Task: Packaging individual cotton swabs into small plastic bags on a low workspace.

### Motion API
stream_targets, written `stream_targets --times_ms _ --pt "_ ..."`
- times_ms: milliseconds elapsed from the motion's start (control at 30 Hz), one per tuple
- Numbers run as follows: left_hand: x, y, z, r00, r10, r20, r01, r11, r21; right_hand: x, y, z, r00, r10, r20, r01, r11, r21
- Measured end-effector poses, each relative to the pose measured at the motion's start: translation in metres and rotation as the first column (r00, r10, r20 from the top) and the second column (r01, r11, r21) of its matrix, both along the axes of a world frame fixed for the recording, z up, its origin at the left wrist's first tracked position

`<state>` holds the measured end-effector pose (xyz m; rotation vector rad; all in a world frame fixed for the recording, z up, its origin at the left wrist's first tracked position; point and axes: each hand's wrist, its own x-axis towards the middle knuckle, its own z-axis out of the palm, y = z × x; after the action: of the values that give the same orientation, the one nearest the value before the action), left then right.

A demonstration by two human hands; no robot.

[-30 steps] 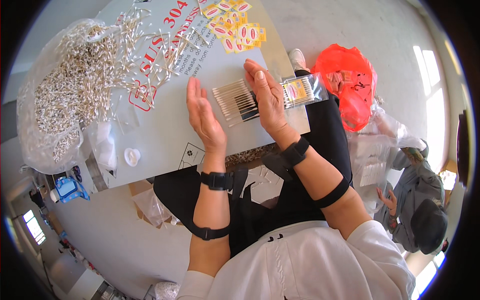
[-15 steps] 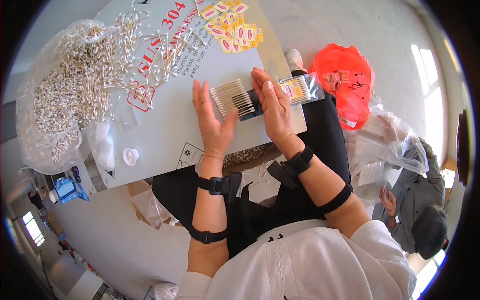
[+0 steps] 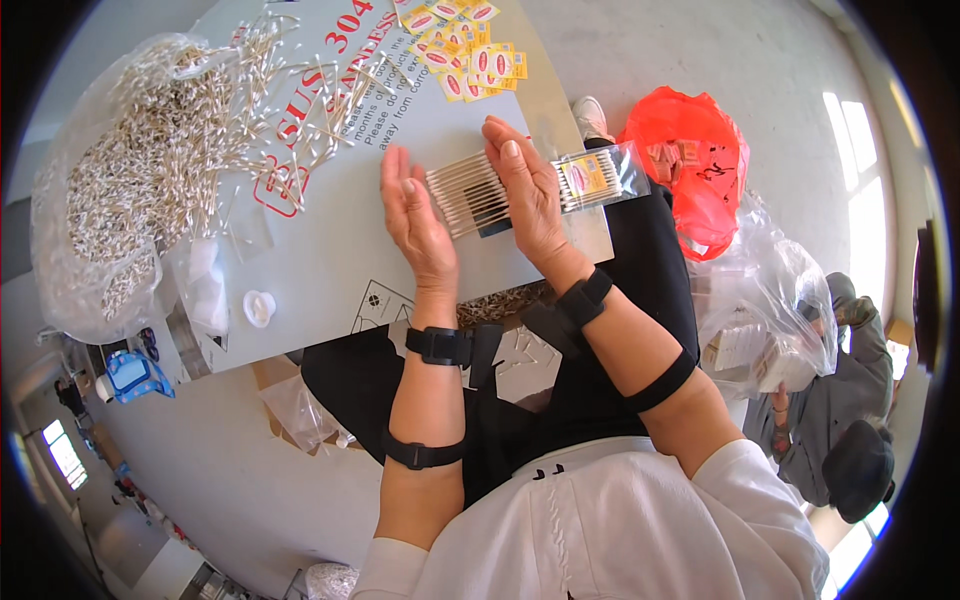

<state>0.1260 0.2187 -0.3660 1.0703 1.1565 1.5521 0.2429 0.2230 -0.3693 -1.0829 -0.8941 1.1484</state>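
Note:
A flat row of cotton swabs (image 3: 466,198) lies side by side over a dark strip on the table. My left hand (image 3: 418,225) stands on edge at the row's left end, fingers stretched and nothing gripped. Across the row's right part lies my right hand (image 3: 532,200), its fingers straight and close together, hiding the swabs beneath. Just right of it, a clear packet (image 3: 628,170) holding swabs and a yellow card (image 3: 584,175) reaches over the table's edge. Whether the row's right ends are inside the packet is hidden by my right hand.
A big clear bag of loose swabs (image 3: 130,190) spills onto the table at left. Yellow cards (image 3: 470,60) lie at the far side. A small white cup (image 3: 259,309) stands near the front edge. Right: a red bag (image 3: 690,150), a clear bag (image 3: 770,290) and a co-worker (image 3: 845,380).
My right hand has slid left over the swabs, and the gap between row and packet is now covered. My left hand has turned more on edge. The co-worker's hand has moved to the clear bag.

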Motion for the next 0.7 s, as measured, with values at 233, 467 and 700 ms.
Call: stream_targets --times_ms 233,467,700 --pt "-0.034 -0.041 0.013 0.624 -0.124 -0.771 0.175 0.984 -0.017 0.039 -0.024 0.011 0.972 0.078 0.22 -0.035 0.981 -0.192" --pt "-0.022 -0.062 0.013 0.068 -0.209 -0.975 0.193 0.962 -0.193 0.041 -0.035 0.015 0.69 0.068 0.721 -0.149 0.988 0.049" --pt "-0.022 -0.061 0.011 0.078 -0.191 -0.978 0.192 0.966 -0.174 0.038 -0.035 0.016 0.623 0.055 0.78 -0.164 0.985 0.061"
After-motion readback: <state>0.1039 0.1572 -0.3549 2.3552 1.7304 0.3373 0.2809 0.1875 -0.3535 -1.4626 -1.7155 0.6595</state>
